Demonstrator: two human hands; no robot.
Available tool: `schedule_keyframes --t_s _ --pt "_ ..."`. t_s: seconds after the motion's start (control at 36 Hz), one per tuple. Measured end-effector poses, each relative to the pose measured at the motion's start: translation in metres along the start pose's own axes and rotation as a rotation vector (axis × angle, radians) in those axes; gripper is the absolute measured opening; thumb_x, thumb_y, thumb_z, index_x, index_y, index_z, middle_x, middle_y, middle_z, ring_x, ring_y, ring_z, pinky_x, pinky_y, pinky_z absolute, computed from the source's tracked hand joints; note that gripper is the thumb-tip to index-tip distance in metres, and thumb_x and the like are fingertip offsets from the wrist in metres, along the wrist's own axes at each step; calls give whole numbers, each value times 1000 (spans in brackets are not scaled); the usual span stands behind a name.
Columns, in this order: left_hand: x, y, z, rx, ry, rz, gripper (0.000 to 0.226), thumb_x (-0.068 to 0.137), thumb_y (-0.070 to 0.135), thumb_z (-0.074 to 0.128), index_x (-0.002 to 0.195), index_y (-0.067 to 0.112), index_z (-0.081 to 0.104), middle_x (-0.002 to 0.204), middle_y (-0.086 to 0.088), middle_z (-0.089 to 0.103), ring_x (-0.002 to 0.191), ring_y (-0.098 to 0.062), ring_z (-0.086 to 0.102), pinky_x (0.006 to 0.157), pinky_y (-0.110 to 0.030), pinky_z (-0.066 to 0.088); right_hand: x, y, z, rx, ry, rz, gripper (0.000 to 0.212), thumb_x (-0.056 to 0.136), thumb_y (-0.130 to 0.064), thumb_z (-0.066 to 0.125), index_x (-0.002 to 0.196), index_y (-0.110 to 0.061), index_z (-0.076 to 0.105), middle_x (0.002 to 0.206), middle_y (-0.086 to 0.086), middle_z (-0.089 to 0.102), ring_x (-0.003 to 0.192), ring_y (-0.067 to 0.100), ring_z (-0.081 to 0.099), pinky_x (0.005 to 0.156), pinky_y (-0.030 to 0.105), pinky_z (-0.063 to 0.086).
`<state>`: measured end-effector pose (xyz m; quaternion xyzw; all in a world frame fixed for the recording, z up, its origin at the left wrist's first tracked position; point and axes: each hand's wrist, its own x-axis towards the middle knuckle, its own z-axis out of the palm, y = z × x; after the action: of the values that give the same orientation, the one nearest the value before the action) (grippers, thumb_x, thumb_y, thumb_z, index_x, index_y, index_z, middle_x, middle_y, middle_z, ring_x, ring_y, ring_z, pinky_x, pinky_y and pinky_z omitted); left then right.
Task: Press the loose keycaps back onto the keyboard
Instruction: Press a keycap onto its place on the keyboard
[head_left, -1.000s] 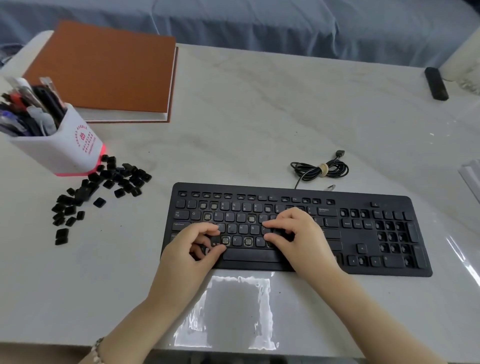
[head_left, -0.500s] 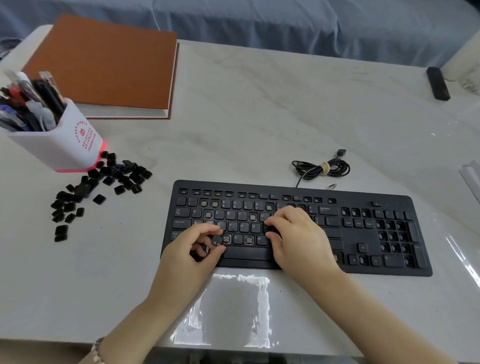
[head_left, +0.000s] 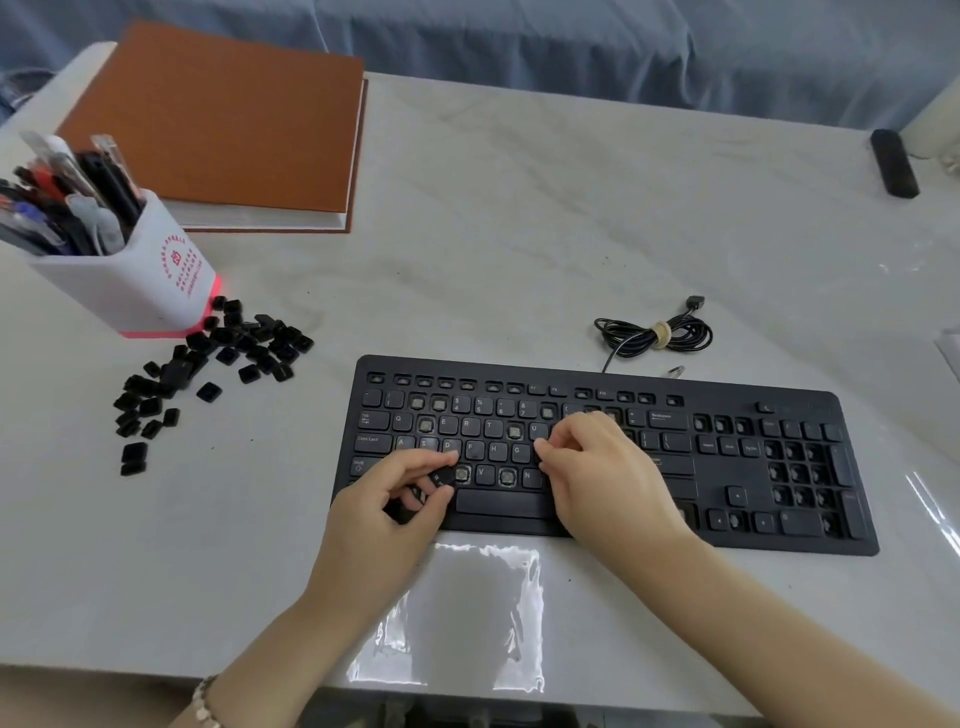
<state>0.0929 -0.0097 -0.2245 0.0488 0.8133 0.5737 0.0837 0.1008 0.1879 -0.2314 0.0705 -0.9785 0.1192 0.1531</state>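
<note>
One black keyboard, one brown-covered book, one white pen holder, one coiled cable and one black bar-shaped object are counted. The pens are too crowded to be numbered. Two hands are seen, left hand and right hand. Roughly thirty loose keycaps are piled; at least two held keycaps are counted.

Left hand pinches keycap over keyboard; right hand on middle keys; loose keycaps heaped beside pen cup

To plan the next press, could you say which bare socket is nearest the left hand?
The socket left of V; the keycap in the left hand is beside it, others farther.
</note>
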Motion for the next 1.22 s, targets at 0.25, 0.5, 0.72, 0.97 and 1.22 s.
schedule_keyframes --t_s 0.25,0.5,0.72,0.97,1.22 --pt "3 2 -4 -24 73 5 34 81 -1 67 96 30 69 93 20 69 82 -11 61 72 -9 47 -29 4 6 -35 67 -48 35 86 -22 44 105 -6 68 114 8 50 107 26 47 83 39 47" --pt "13 8 -9 -71 172 -39 34 86 1 63 93 34 69 93 14 70 76 -5 61 71 -7 46 -28 6 9 45 107 -5 32 84 -21 46 101 -10 71 122 14 57 117 29 45 98 39 34" --pt "20 16 -15 -181 252 -54 28 84 -6 62 91 20 72 91 14 69 83 7 64 74 -4 45 -29 9 12 22 88 -29 31 83 -22 46 100 -13 71 118 14 60 115 27 47 94 46 44" --pt "29 24 -19 -198 266 -80 21 83 -5 65 90 13 72 83 8 68 67 11 61 67 -2 44 -3 10 0 161 79 109 30 78 -30 49 69 -17 75 88 1 67 86 21 61 84 34 44" --pt "51 18 -20 169 81 149 23 80 -5 68 83 18 72 95 12 66 80 6 61 72 -3 44 35 36 15 186 60 396 29 88 -22 53 103 -3 69 109 11 66 115 30 53 98 39 35"
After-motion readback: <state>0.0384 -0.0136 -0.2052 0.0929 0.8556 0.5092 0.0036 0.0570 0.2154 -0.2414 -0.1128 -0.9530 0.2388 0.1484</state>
